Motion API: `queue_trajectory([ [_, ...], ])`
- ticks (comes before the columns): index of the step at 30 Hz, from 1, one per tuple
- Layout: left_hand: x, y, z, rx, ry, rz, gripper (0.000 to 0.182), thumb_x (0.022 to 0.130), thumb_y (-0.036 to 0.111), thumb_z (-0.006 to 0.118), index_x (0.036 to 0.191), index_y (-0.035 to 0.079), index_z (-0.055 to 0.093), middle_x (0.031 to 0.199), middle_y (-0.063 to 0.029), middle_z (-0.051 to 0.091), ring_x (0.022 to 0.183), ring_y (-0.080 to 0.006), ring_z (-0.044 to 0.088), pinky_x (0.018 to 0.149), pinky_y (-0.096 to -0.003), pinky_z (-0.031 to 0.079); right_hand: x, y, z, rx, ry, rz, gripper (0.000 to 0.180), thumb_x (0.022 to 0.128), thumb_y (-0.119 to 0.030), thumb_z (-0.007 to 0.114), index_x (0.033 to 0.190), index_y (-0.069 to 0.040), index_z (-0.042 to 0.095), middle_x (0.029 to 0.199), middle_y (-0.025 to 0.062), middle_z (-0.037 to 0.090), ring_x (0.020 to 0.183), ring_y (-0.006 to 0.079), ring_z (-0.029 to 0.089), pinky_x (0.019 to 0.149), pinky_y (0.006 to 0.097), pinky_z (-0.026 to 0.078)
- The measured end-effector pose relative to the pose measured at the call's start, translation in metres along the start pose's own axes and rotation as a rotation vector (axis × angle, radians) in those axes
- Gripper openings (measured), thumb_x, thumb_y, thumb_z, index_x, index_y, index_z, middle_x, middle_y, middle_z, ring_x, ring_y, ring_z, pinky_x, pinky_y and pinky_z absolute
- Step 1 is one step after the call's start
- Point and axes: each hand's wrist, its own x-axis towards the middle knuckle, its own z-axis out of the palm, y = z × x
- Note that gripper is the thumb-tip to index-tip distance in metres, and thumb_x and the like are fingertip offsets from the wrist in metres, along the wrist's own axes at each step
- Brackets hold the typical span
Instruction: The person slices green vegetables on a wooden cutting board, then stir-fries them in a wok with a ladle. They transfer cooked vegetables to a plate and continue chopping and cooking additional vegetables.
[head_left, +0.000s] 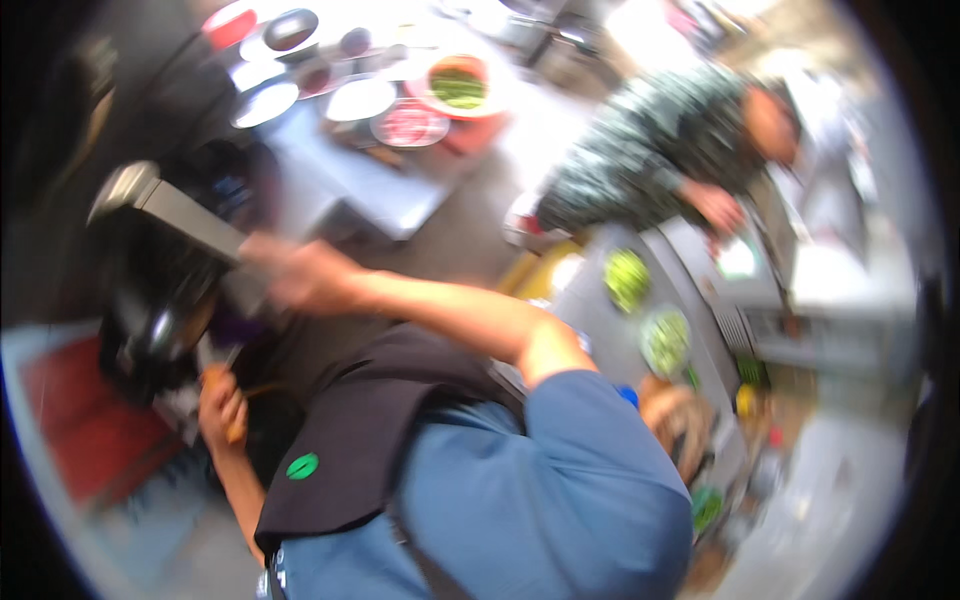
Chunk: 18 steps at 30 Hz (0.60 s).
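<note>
My left hand (223, 409) is closed around an orange-brown wooden handle (235, 430) at the lower left. Metal runs from this handle towards a shiny black, rounded vessel (150, 330), perhaps a wok; blur hides how they join. Above and to the right, my right hand (300, 277) is strongly blurred, its arm stretched leftwards. It is at the near end of a broad metal bar (191, 221) with a rounded far end. Whether its fingers grip the bar cannot be told. A grey blurred piece lies just below that hand.
Bowls of food, including an orange bowl of green vegetables (457, 86), stand on a metal table (390, 202) at the top. A co-worker in a patterned jacket (645, 150) bends over a counter at the right. Plates of pale green food (666, 341) stand on a grey surface nearby.
</note>
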Motion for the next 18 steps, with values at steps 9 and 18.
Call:
queue_trajectory([
  [9,0.075,0.030,0.034,0.105,0.207,-0.012,0.025,0.097,0.004,0.064,0.120,0.003,0.055,0.075,0.0018,0.050,0.048,-0.0049,0.045,0.042,-0.0259,0.046,0.044,0.188,0.001,-0.204,-0.154,0.612,0.066,0.098,-0.023,0.069,0.160,-0.016,0.048,0.065,0.0156,0.059,0.057,0.0245,0.057,0.062,0.0408,0.049],
  [18,0.098,0.031,0.020,0.187,0.191,-0.094,0.033,0.100,0.007,0.062,0.130,0.003,0.050,0.081,0.0029,0.051,0.048,-0.0023,0.044,0.041,-0.0227,0.046,0.003,0.303,0.047,-0.532,-0.374,0.710,0.074,0.095,-0.010,0.057,0.162,-0.033,0.038,0.112,0.0210,0.072,0.101,0.0411,0.071,0.087,0.0535,0.055],
])
